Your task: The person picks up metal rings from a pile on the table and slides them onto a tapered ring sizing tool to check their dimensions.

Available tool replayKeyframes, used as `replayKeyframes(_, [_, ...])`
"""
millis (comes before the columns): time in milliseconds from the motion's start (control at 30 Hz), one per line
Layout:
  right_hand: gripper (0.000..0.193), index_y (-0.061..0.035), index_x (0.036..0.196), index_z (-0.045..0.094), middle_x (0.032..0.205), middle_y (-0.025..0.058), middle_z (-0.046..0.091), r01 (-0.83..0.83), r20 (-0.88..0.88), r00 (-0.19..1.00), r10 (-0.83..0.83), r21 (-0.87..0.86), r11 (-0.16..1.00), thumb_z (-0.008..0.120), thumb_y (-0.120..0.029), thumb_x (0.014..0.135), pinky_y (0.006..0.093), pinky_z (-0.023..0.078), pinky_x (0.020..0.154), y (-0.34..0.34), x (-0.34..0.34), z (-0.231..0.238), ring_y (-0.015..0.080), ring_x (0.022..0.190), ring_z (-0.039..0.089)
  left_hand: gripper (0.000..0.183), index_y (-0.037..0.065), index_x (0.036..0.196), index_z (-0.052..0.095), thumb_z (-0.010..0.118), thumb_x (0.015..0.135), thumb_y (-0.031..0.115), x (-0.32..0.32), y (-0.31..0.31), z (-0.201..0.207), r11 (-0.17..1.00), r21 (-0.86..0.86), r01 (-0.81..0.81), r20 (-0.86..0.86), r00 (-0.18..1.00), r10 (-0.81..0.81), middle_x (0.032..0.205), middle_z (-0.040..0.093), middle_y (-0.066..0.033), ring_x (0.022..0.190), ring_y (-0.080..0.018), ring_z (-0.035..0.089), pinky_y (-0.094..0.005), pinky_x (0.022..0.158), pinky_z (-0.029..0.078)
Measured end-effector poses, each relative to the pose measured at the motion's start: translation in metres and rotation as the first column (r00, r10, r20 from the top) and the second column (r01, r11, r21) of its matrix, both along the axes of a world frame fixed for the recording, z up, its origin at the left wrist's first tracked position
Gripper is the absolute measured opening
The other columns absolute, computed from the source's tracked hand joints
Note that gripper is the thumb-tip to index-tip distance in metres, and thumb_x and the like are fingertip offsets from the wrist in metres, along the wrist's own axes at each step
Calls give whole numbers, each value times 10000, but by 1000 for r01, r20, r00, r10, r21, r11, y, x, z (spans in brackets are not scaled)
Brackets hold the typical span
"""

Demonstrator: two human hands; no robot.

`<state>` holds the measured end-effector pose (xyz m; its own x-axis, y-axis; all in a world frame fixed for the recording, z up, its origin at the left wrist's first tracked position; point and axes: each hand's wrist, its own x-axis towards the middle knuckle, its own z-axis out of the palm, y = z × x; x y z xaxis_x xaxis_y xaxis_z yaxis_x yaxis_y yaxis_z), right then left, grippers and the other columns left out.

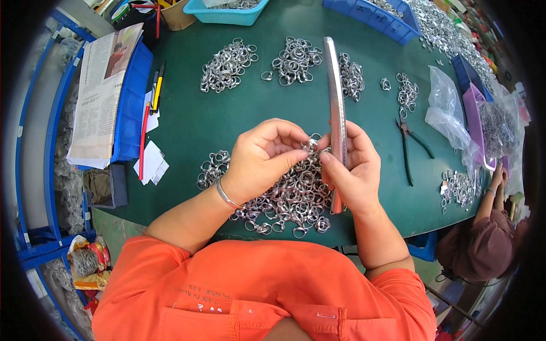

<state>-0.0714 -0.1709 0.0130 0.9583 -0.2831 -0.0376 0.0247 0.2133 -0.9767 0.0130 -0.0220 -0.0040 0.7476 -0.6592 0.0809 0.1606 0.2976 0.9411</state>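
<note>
My left hand (pixel 263 149), with a metal bangle on its wrist, pinches a small silver ring (pixel 310 144) between thumb and fingertips. Close beside it, my right hand (pixel 359 170) is closed around a long tapered metal ring mandrel (pixel 335 85), which stands nearly upright in the picture with its thin end away from me. The right thumb and a fingertip come close to the ring; whether they touch it, I cannot tell. Under both hands spreads a large heap of silver rings (pixel 290 199), partly covered by my fingers and wrist.
Smaller ring piles (pixel 229 65) lie farther back on the green table (pixel 256 111). Green-handled pliers (pixel 406 149) rest at right, near a plastic bag (pixel 446 105). Blue bin (pixel 133 99) with newspaper, pens and paper slips are left. Another person (pixel 480 244) works at far right.
</note>
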Motion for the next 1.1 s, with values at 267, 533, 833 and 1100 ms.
replayKeyframes(267, [468, 43, 1206, 389, 872, 82, 578, -15, 22, 1000, 15, -9, 1000, 597, 63, 787, 166, 447, 511, 1, 2, -1, 64, 652, 546, 430, -34, 1148, 488, 632, 748, -102, -3, 2, 9, 999, 41, -9, 142, 990, 3, 957, 597, -105, 843, -131, 583, -239, 752, 477])
replayKeyframes(533, [476, 40, 1214, 377, 877, 90, 579, -12, 10, 1000, 12, 61, 998, 584, 71, 787, 171, 450, 511, 0, 3, -1, 72, 647, 550, 234, -47, 983, 593, 637, 756, -81, 0, 4, 8, 971, 235, -33, 274, 961, -34, 933, 604, -104, 811, -133, 600, -233, 706, 506])
replayKeyframes(833, [468, 29, 1199, 387, 890, 95, 581, 52, 24, 998, -53, 37, 998, 594, 64, 782, 169, 452, 529, 3, 1, 1, 69, 669, 552, 144, -70, 967, 594, 562, 853, 11, -1, 2, 18, 986, 141, 91, -218, 974, -58, 841, 650, -135, 728, -174, 649, -256, 643, 544])
replayKeyframes(1100, [491, 24, 1212, 369, 916, 107, 583, 50, 39, 998, -51, 23, 999, 565, 103, 769, 190, 466, 608, 6, -3, 2, 99, 766, 575, 130, -61, 946, 596, 589, 834, 5, -1, 5, 14, 990, 108, 92, -219, 973, -66, 842, 646, -135, 741, -176, 648, -259, 652, 544])
